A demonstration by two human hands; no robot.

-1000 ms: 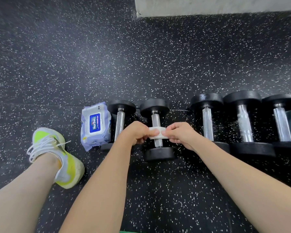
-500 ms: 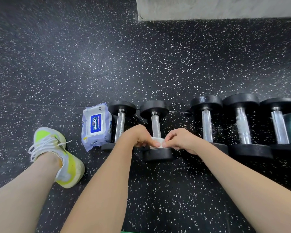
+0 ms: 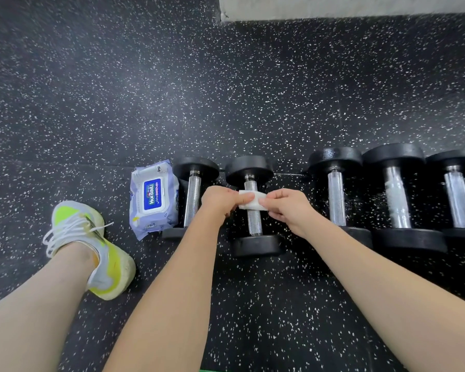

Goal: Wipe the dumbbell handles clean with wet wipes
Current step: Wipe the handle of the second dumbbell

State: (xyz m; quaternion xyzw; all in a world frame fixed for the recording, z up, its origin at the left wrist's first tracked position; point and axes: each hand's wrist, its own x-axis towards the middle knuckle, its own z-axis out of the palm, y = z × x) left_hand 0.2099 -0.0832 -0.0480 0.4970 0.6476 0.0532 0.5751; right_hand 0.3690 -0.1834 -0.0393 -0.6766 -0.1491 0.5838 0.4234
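Fingers [image 3: 246, 196] of the left hand [image 3: 219, 200] and right hand [image 3: 287, 208] pinch opposite ends of a wet wipe [image 3: 253, 201] wrapped over the second dumbbell's handle [image 3: 253, 210] — wiping under way. Of five dumbbells on the floor [image 3: 253, 89], progress on the others is unclear. Wipe pack [image 3: 153, 197] touches the leftmost dumbbell [image 3: 192, 200]; open floor lies beyond — neighbours crowd rightward.
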